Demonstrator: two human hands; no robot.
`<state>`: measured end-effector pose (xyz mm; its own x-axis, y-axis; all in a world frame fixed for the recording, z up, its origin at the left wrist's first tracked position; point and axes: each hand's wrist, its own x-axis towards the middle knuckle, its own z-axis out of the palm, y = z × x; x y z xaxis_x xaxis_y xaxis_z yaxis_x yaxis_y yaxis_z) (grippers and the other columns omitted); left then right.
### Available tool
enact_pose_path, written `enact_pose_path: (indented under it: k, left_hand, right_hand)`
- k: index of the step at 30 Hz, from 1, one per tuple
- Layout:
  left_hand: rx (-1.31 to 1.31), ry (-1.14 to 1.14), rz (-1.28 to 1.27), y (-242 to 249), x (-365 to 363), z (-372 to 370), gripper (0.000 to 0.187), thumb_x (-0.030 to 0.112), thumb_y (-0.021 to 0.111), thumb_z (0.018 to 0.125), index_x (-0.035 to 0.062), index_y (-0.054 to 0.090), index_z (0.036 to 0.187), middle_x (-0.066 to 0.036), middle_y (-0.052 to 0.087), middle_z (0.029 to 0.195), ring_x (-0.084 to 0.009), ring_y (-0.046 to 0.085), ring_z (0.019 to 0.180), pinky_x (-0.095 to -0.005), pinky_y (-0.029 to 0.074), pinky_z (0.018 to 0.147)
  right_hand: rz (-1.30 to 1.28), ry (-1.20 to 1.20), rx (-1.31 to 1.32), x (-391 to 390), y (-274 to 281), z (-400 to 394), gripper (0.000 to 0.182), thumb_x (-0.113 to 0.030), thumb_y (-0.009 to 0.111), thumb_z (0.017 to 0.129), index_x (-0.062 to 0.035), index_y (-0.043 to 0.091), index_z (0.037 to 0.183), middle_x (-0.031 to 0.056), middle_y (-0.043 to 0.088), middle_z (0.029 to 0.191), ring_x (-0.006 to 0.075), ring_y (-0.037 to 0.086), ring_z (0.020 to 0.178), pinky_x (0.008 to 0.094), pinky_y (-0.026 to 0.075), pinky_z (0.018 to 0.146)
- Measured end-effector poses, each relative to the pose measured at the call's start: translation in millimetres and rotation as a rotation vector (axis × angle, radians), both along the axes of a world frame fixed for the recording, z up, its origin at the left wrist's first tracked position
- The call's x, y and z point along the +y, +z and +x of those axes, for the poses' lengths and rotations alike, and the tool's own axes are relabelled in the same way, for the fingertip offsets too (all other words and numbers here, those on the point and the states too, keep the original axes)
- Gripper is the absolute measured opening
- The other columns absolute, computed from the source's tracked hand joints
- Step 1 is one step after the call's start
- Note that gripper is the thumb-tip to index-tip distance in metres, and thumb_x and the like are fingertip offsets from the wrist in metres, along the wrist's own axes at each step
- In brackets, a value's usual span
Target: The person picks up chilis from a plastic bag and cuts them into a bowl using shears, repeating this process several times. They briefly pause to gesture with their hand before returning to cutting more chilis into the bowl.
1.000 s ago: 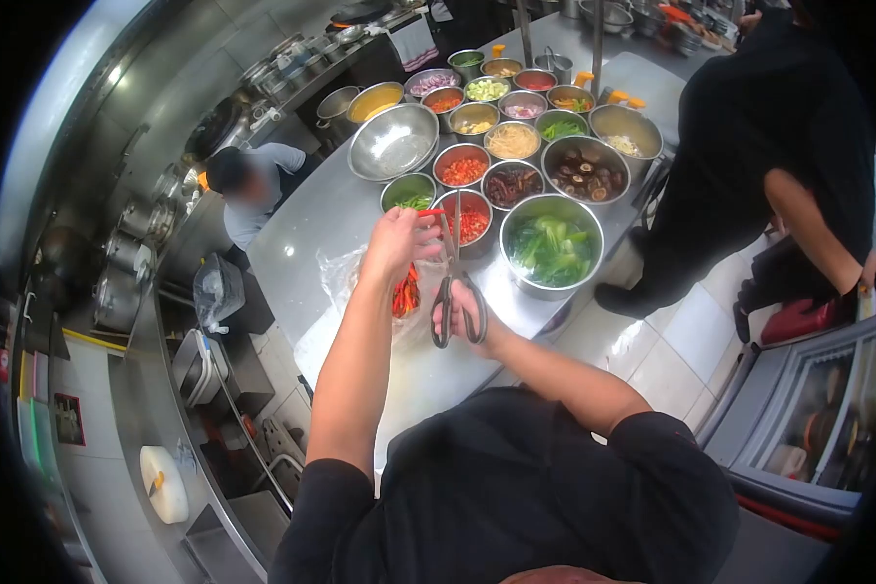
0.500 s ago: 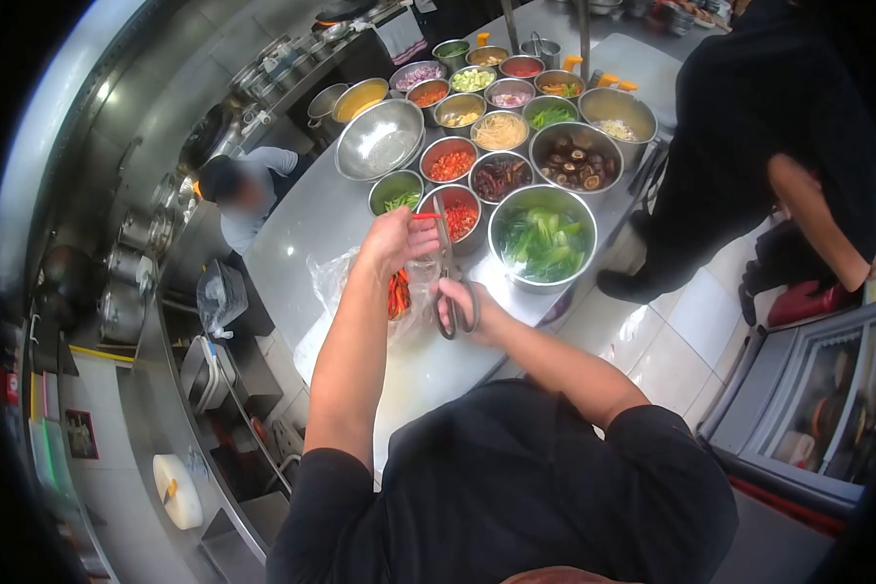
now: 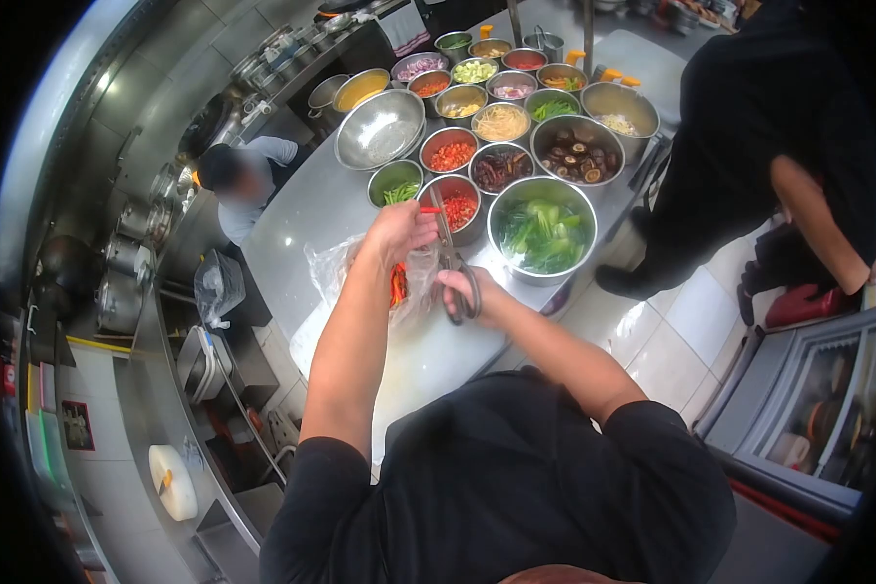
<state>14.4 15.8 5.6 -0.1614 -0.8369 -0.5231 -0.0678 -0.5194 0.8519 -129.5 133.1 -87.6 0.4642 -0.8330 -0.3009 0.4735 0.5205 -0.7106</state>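
Note:
My left hand (image 3: 402,234) pinches a red chili pepper (image 3: 429,210) over the front bowl of chopped red chili (image 3: 459,207). My right hand (image 3: 464,292) grips a pair of scissors (image 3: 444,226) by the handles, blades pointing away from me. The blades stand upright at the tip of the chili, above the bowl's near left side. Beneath my left wrist, a clear plastic bag (image 3: 336,277) holds whole red chilies (image 3: 398,284), partly hidden by my forearm and hand.
Steel bowls crowd the table: leafy greens in water (image 3: 543,234), mushrooms (image 3: 582,161), dried chilies (image 3: 502,169), green pieces (image 3: 396,185) and a steel colander (image 3: 380,131). A white cutting board (image 3: 409,375) lies nearest me. One person (image 3: 248,180) is at left; another in black (image 3: 749,146) stands at right.
The scissors' handles have moved closer together and swung slightly right in my right hand. My left hand has shifted up a little with the chili. The camera view has shifted slightly.

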Motion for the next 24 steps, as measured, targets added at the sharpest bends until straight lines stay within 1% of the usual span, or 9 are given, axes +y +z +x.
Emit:
enact_pose_path:
  k: [2,5,9,10,13,14,20,23,24]
  left_hand:
    - [0.01,-0.007,0.017,-1.1,-1.2,1.4,0.027,0.015,0.038,0.097,-0.0057,0.051,0.108,-0.018,0.063,0.103,-0.0264,0.066,0.09,-0.0367,0.056,0.082]
    - [0.001,0.013,0.004,-8.4,-2.6,0.7,0.025,0.014,0.039,0.097,-0.005,0.051,0.107,-0.016,0.063,0.101,-0.0257,0.065,0.089,-0.0363,0.056,0.081]
    - [-0.024,0.021,-0.001,-5.6,-1.1,0.2,0.023,0.014,0.04,0.096,-0.0037,0.052,0.105,-0.016,0.062,0.101,-0.0248,0.064,0.09,-0.036,0.056,0.081]
    - [-0.028,0.011,0.005,-6.1,-1.9,0.2,0.022,0.013,0.041,0.096,-0.0034,0.052,0.105,-0.016,0.062,0.101,-0.0245,0.064,0.09,-0.0358,0.056,0.08]
    - [-0.036,0.005,0.004,-8.4,-3.0,0.1,0.021,0.013,0.042,0.095,-0.0025,0.053,0.104,-0.014,0.061,0.099,-0.0233,0.063,0.087,-0.0349,0.055,0.08]
    - [-0.04,0.017,-0.01,-9.1,-3.3,-0.8,0.02,0.014,0.043,0.095,-0.0021,0.053,0.103,-0.013,0.061,0.098,-0.0228,0.063,0.087,-0.0345,0.055,0.08]
    - [-0.069,-0.022,0.006,-11.3,-4.6,-2.9,0.018,0.015,0.044,0.095,0.0014,0.054,0.103,-0.01,0.06,0.095,-0.0201,0.063,0.085,-0.0346,0.054,0.079]
    - [-0.083,-0.04,-0.003,-13.9,-6.9,-2.1,0.018,0.016,0.045,0.095,0.0036,0.055,0.103,-0.008,0.06,0.095,-0.0187,0.062,0.084,-0.0352,0.054,0.078]
    - [-0.089,-0.05,-0.005,-15.2,-7.2,-2.4,0.017,0.017,0.045,0.095,0.0043,0.055,0.102,-0.008,0.06,0.095,-0.0183,0.062,0.084,-0.0354,0.054,0.078]
  right_hand:
    - [-0.071,0.017,0.106,1.7,0.6,-1.5,0.036,-0.042,0.063,0.091,-0.0069,0.057,0.1,0.0027,0.06,0.072,0.0139,0.059,0.059,0.0269,0.047,0.055]
    - [0.143,0.015,-0.228,3.5,8.8,0.3,0.033,-0.038,0.066,0.089,-0.0066,0.058,0.098,0.0023,0.059,0.071,0.014,0.057,0.056,0.027,0.046,0.051]
    - [-0.044,0.019,0.117,-0.6,0.1,-4.0,0.039,-0.04,0.065,0.089,-0.0035,0.059,0.101,0.0037,0.06,0.072,0.0151,0.059,0.058,0.0295,0.048,0.055]
    - [-0.033,0.001,-0.002,2.5,1.2,-1.8,0.039,-0.039,0.066,0.088,-0.0027,0.059,0.102,0.0043,0.06,0.071,0.0153,0.059,0.058,0.0298,0.048,0.053]
    - [0.034,-0.016,-0.057,0.1,4.7,-0.6,0.036,-0.035,0.067,0.088,-0.0022,0.06,0.102,0.0046,0.06,0.07,0.0159,0.059,0.057,0.0299,0.048,0.052]
    - [0.009,0.002,0.022,-2.4,1.2,-1.7,0.038,-0.036,0.067,0.088,-0.0022,0.059,0.103,0.0047,0.06,0.071,0.0162,0.059,0.058,0.0301,0.048,0.052]
    - [0.042,-0.004,-0.069,-2.2,0.8,-3.0,0.039,-0.038,0.066,0.088,-0.0024,0.059,0.104,0.0039,0.059,0.07,0.0164,0.059,0.058,0.0299,0.048,0.053]
    - [-0.023,0.014,0.166,-3.5,-3.2,-5.9,0.038,-0.038,0.064,0.09,-0.0029,0.059,0.105,0.004,0.06,0.071,0.0161,0.059,0.058,0.0301,0.048,0.054]
    - [-0.015,0.031,-0.037,-2.3,-5.8,-5.0,0.038,-0.037,0.064,0.09,-0.0027,0.058,0.104,0.0043,0.061,0.071,0.0156,0.059,0.057,0.0301,0.048,0.054]
